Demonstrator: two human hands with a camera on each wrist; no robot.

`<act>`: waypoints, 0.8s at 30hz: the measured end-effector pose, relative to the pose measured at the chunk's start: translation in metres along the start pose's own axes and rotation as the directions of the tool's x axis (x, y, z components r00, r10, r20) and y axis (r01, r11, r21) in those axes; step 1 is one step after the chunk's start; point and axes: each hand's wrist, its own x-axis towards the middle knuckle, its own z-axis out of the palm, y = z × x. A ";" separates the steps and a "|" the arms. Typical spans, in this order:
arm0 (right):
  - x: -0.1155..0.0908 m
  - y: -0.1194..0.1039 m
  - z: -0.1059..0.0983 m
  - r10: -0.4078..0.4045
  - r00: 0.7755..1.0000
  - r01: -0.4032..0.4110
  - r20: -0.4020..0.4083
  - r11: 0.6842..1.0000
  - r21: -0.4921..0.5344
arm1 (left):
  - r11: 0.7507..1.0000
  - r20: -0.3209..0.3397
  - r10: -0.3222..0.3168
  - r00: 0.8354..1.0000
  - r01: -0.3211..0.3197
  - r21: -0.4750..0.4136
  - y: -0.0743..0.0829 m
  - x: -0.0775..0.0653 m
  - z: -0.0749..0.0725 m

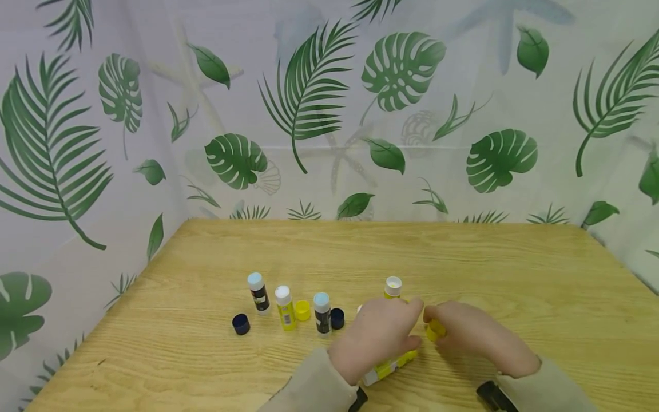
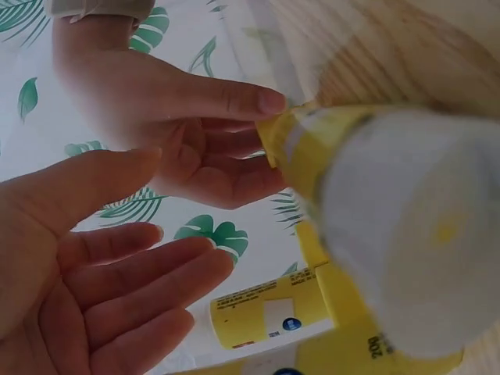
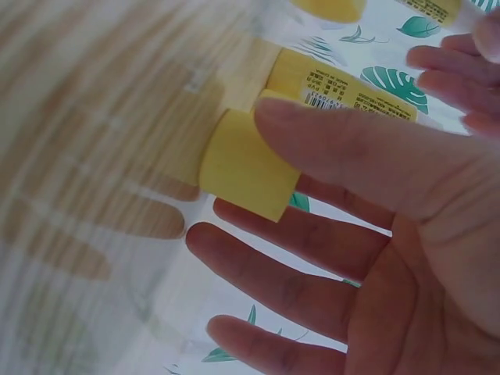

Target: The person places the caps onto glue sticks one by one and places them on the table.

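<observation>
My right hand (image 1: 476, 335) pinches a yellow cap (image 3: 246, 168) between thumb and fingers, close over the table. To its left, my left hand (image 1: 378, 335) has its fingers loosely extended with nothing between them, as the left wrist view shows. Beneath the left hand lies a yellow glue stick (image 1: 388, 369), partly covered by it. Just beyond stands another yellow glue stick (image 1: 393, 287) with its white top bare. In the left wrist view an uncapped glue stick (image 2: 414, 226) looms large, with more yellow glue sticks behind it.
Farther left stand a black glue stick (image 1: 259, 294), a yellow-and-white glue stick (image 1: 285, 309) and a second black glue stick (image 1: 322, 315), all uncapped. Near them are a dark cap (image 1: 240, 324), a yellow cap (image 1: 302, 311) and another dark cap (image 1: 337, 319). Leaf-patterned cloth borders the wooden table (image 1: 463, 257).
</observation>
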 end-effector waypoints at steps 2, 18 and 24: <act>0.000 0.000 0.000 -0.010 1.000 0.010 -0.004 1.000 -0.004 | 1.000 0.047 -0.005 0.999 0.004 0.015 0.002 0.000 0.000; 0.000 -0.002 -0.001 0.019 1.000 -0.019 0.008 1.000 -0.003 | 0.995 0.139 -0.003 0.990 -0.012 0.102 0.015 -0.001 0.014; 0.000 -0.003 -0.002 0.036 0.999 -0.036 0.018 0.999 0.005 | 0.992 0.137 0.036 0.990 -0.052 0.114 0.014 -0.004 0.016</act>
